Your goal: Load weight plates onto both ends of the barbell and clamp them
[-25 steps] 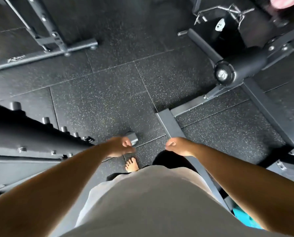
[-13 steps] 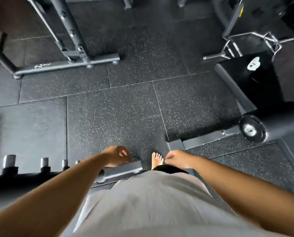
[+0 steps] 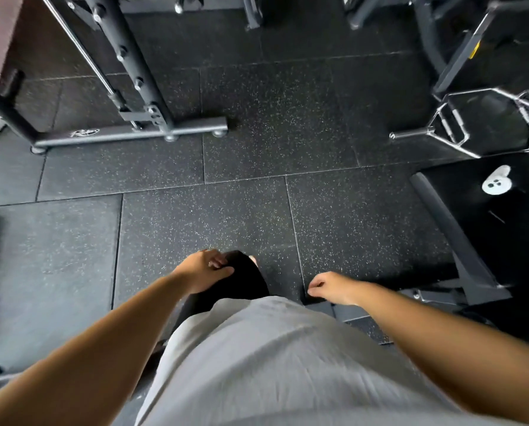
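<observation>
No weight plate, straight barbell or clamp shows in the head view. My left hand point(image 3: 204, 270) hangs in front of my black-clad leg with its fingers loosely curled and nothing in it. Level with my hip on the other side, my right hand point(image 3: 330, 287) is also loosely curled and holds nothing. A chrome hexagonal trap bar point(image 3: 487, 121) lies on the floor at the upper right, far from both hands.
A dark steel rack base point(image 3: 131, 136) with an upright crosses the upper left. A black bench frame point(image 3: 460, 229) angles in at the right, and a small white object point(image 3: 497, 179) lies on the black pad beside it. Speckled rubber floor tiles point(image 3: 241, 210) stretch ahead.
I have stepped forward. The pegged rack at the left and the bench's round roller pad have left the view, and the trap bar has come closer. Both hands stay empty.
</observation>
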